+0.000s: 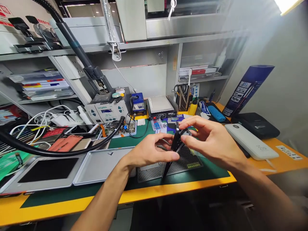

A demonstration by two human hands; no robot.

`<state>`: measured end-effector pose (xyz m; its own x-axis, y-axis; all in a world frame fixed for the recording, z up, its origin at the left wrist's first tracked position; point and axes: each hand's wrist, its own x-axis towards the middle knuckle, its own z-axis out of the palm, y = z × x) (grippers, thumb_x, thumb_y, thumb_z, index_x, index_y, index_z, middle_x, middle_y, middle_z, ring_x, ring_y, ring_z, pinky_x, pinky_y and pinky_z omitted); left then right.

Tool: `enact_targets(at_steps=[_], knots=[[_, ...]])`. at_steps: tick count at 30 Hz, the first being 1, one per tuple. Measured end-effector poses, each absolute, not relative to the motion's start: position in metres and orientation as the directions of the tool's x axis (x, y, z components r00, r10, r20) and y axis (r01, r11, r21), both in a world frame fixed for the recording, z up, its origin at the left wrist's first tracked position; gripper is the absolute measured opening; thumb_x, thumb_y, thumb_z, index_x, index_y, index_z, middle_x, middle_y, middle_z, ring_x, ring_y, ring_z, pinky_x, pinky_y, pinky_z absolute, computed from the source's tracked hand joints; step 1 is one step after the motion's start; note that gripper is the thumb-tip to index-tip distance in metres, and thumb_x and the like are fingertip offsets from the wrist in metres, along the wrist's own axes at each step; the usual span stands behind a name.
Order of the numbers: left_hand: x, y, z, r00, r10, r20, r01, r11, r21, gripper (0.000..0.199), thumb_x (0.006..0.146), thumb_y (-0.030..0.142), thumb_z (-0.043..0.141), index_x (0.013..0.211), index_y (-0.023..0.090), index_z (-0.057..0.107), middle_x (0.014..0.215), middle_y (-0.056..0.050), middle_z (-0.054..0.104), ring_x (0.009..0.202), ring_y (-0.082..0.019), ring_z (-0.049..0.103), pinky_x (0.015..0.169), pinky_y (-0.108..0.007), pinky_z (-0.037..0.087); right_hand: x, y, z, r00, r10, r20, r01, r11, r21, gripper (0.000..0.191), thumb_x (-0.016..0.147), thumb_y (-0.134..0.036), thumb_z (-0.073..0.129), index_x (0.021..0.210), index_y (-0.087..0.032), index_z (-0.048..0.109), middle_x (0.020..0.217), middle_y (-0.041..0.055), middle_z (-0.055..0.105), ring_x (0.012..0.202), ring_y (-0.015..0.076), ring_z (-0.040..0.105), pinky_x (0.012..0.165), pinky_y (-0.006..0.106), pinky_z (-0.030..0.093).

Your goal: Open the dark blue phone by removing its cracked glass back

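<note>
A thin black slab that looks like a phone (176, 141) is held upright, nearly edge-on to me, above a grey perforated mat (154, 173). My left hand (149, 149) is curled round its left side, with the thumb in front and the fingers partly hidden behind it. At its upper right, my right hand (211, 141) grips the top corner between thumb and fingers. A small dark rounded part (185, 132) shows between those fingers; I cannot make out what it is.
To the left lie two open white trays, one the silvery tray (98, 165). A black hose (72, 153) arcs over them. Behind stand a grey soldering station (108, 110) and a flat-topped heating plate (161, 106). A white power bank (252, 141) lies right.
</note>
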<state>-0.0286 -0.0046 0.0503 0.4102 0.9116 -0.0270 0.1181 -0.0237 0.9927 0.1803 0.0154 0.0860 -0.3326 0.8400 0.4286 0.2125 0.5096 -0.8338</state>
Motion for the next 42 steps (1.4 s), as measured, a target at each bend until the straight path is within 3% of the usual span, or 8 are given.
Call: enact_targets(at_steps=[6, 10, 12, 17, 23, 32, 38, 42], knots=[[-0.034, 0.002, 0.054, 0.408, 0.912, -0.029, 0.059, 0.006, 0.998, 0.045, 0.071, 0.034, 0.085, 0.109, 0.015, 0.07, 0.103, -0.008, 0.069, 0.098, -0.027, 0.066, 0.093, -0.045, 0.051, 0.173, 0.036, 0.092, -0.41, 0.843, 0.349, 0.189, 0.453, -0.871, 0.027, 0.073, -0.014, 0.071, 0.1, -0.017, 0.071, 0.106, 0.0067, 0.073, 0.092, 0.0212, 0.07, 0.076, 0.033, 0.06], [-0.032, 0.001, 0.052, 0.313, 0.949, -0.037, 0.014, 0.034, 0.999, 0.042, 0.073, 0.036, 0.084, 0.104, 0.014, 0.067, 0.097, -0.007, 0.068, 0.089, -0.023, 0.067, 0.084, -0.039, 0.054, 0.17, 0.038, 0.089, -0.367, 0.872, 0.324, 0.134, 0.394, -0.909, 0.05, 0.075, -0.034, 0.081, 0.12, -0.017, 0.065, 0.128, 0.0122, 0.067, 0.114, 0.0259, 0.067, 0.093, 0.042, 0.058], [-0.032, 0.0, 0.05, 0.266, 0.963, -0.03, -0.03, 0.04, 0.999, 0.041, 0.077, 0.037, 0.081, 0.107, 0.014, 0.066, 0.1, -0.009, 0.068, 0.089, -0.022, 0.067, 0.079, -0.036, 0.054, 0.169, 0.033, 0.082, -0.404, 0.889, 0.214, 0.179, 0.307, -0.935, 0.06, 0.075, -0.041, 0.083, 0.126, -0.018, 0.062, 0.133, 0.0134, 0.065, 0.119, 0.0267, 0.065, 0.097, 0.043, 0.056], [-0.031, -0.002, 0.044, 0.186, 0.982, -0.019, -0.115, 0.041, 0.993, 0.041, 0.076, 0.037, 0.082, 0.105, 0.013, 0.065, 0.108, -0.011, 0.069, 0.094, -0.024, 0.066, 0.081, -0.038, 0.056, 0.167, 0.021, 0.06, -0.615, 0.787, -0.048, 0.212, 0.107, -0.971, 0.052, 0.082, -0.037, 0.076, 0.128, -0.018, 0.064, 0.102, 0.0066, 0.076, 0.085, 0.0188, 0.072, 0.07, 0.031, 0.058], [-0.034, -0.006, 0.037, 0.15, 0.988, -0.03, -0.099, 0.045, 0.994, 0.041, 0.078, 0.037, 0.082, 0.109, 0.015, 0.066, 0.114, -0.011, 0.07, 0.102, -0.026, 0.066, 0.085, -0.038, 0.054, 0.164, 0.026, 0.056, -0.676, 0.737, -0.013, 0.12, 0.092, -0.989, 0.04, 0.081, -0.022, 0.07, 0.12, -0.019, 0.074, 0.088, 0.0001, 0.074, 0.073, 0.0134, 0.064, 0.063, 0.025, 0.049], [-0.034, -0.008, 0.035, 0.126, 0.992, -0.026, -0.07, 0.035, 0.997, 0.045, 0.08, 0.037, 0.081, 0.119, 0.019, 0.067, 0.122, -0.008, 0.07, 0.111, -0.026, 0.064, 0.093, -0.035, 0.05, 0.159, 0.023, 0.06, -0.683, 0.728, 0.06, 0.111, 0.185, -0.976, 0.042, 0.073, -0.012, 0.065, 0.113, -0.021, 0.075, 0.106, 0.0007, 0.072, 0.094, 0.0186, 0.066, 0.073, 0.025, 0.052], [-0.034, -0.008, 0.034, 0.092, 0.995, -0.026, -0.076, 0.033, 0.997, 0.042, 0.079, 0.037, 0.082, 0.115, 0.018, 0.069, 0.11, -0.007, 0.071, 0.09, -0.021, 0.067, 0.072, -0.03, 0.052, 0.158, 0.023, 0.058, -0.671, 0.74, -0.039, 0.203, 0.133, -0.97, 0.056, 0.066, -0.017, 0.071, 0.122, -0.018, 0.066, 0.1, 0.0026, 0.069, 0.085, 0.0169, 0.062, 0.061, 0.022, 0.045], [-0.034, -0.008, 0.034, 0.085, 0.996, -0.022, -0.1, 0.03, 0.995, 0.042, 0.079, 0.035, 0.082, 0.114, 0.018, 0.069, 0.115, -0.008, 0.071, 0.097, -0.024, 0.067, 0.077, -0.032, 0.055, 0.158, 0.021, 0.057, -0.693, 0.72, -0.028, 0.163, 0.119, -0.979, 0.055, 0.066, -0.015, 0.068, 0.121, -0.017, 0.064, 0.098, 0.0019, 0.066, 0.079, 0.014, 0.057, 0.06, 0.022, 0.043]])
